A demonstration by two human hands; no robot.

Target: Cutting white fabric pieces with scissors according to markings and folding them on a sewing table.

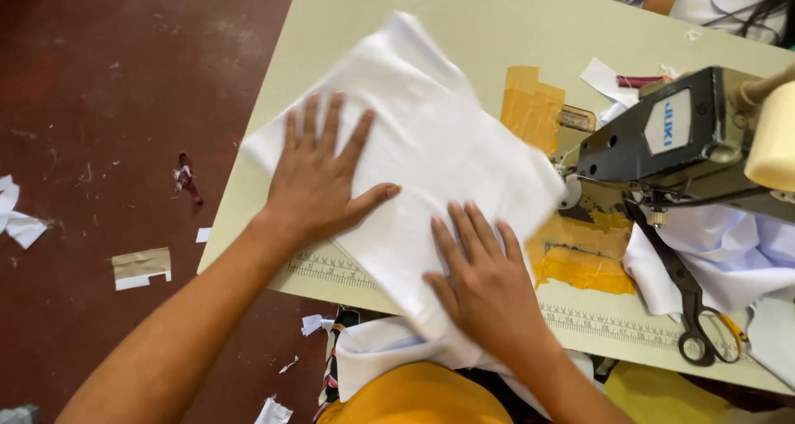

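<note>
Flat and spread, my left hand (319, 180) and right hand (480, 279) press palm-down on a folded white cloth (422, 151), fingers open and gripping nothing, the cloth lying at the near-left part of a pale sewing table (464, 26) with its near corner hanging over the edge toward me. To the right sit a grey sewing machine (662, 138), yellow tape patches (580, 262), dark scissors (691, 308) and more white fabric (729, 254). Left of the table, a dark red floor (108, 101) is strewn with scraps.
</note>
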